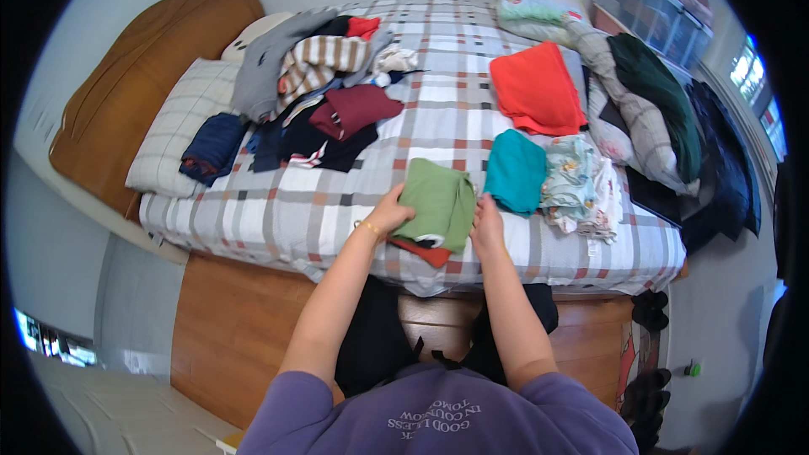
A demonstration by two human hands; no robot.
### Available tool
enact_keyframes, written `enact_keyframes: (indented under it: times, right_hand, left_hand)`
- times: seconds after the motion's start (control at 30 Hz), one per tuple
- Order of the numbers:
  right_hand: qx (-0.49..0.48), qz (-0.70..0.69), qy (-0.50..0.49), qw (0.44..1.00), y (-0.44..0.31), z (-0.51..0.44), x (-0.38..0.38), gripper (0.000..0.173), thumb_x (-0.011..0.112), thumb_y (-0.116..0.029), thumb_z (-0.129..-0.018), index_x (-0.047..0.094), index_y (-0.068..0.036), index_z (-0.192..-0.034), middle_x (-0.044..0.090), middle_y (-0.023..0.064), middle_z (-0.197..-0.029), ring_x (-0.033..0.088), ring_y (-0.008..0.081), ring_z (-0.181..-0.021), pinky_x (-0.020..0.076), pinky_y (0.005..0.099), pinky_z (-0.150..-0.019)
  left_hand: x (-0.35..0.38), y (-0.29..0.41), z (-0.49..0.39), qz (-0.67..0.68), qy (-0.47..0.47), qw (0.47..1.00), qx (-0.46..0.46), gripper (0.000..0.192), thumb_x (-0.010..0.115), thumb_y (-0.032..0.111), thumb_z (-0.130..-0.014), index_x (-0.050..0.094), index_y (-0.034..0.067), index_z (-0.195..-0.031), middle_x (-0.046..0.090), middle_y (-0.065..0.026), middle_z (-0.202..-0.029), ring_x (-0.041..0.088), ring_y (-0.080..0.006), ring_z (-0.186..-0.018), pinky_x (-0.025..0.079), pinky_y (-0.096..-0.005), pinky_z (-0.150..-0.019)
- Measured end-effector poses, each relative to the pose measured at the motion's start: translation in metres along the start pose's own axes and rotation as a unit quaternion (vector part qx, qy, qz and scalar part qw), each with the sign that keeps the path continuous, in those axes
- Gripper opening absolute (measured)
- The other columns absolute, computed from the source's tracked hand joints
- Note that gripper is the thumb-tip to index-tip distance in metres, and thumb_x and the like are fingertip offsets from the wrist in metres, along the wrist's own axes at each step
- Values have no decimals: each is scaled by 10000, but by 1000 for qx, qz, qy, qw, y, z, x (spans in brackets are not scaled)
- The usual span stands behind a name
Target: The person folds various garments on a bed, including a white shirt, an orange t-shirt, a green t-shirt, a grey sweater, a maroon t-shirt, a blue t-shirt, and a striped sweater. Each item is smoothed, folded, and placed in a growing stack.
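A green folded garment (436, 202) lies at the near edge of the bed, between my hands. My left hand (390, 212) grips its left side, thumb on top and fingers hidden beneath. At the opposite side, my right hand (488, 227) has its fingers curled at the garment's edge; part of them is hidden. An orange-red cloth (430, 255) shows from under the green one, and a white and dark bit peeks out at its near fold. Just right of my right hand sit a teal folded garment (515, 170) and a pale floral folded garment (569, 170).
A heap of loose clothes (316, 95) covers the bed's left part, near a rolled navy garment (215, 145) on a pillow (183, 126). A red folded cloth (537, 88) lies farther right. Bedding and dark clothes (657, 101) line the right side, below a clear plastic bin (657, 19).
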State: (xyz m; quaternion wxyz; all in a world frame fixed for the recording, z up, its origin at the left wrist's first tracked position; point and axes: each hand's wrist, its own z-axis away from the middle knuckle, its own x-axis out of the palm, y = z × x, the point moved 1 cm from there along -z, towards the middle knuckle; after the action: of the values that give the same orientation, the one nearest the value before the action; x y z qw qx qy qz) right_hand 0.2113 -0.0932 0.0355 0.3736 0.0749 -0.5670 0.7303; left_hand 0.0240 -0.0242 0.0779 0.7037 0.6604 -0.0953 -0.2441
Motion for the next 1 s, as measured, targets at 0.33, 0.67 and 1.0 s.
enact_keyframes:
  times: [0.33, 0.67, 1.0]
  right_hand:
    - [10, 106, -34, 994, 0, -6, 34, 591, 710, -338, -742, 509, 26, -1162, 583, 133, -1075, 585, 199, -909, 480, 316, -766]
    - [-96, 208, -120, 966, -13, 32, 33, 694, 672, -373, -773, 375, 2, -1276, 489, 140, -1212, 482, 210, -1111, 412, 319, -919]
    - [10, -200, -218, 955, -64, 105, -73, 800, 421, -640, -811, 373, -12, -1304, 476, 130, -1262, 486, 233, -1122, 401, 372, -940]
  left_hand:
    - [-14, -22, -9, 347, -99, 913, -189, 517, 531, 432, -861, 504, 31, -1186, 586, -98, -1094, 571, -178, -985, 475, -320, -836]
    - [19, 12, 45, 308, -24, 950, -49, 451, 590, 29, -779, 435, 16, -1202, 555, -103, -1099, 583, -192, -945, 501, -310, -773]
    - [99, 62, 43, 379, -209, 896, -101, 513, 618, 29, -748, 402, 2, -1212, 545, -116, -1094, 588, -189, -921, 498, -314, -782]
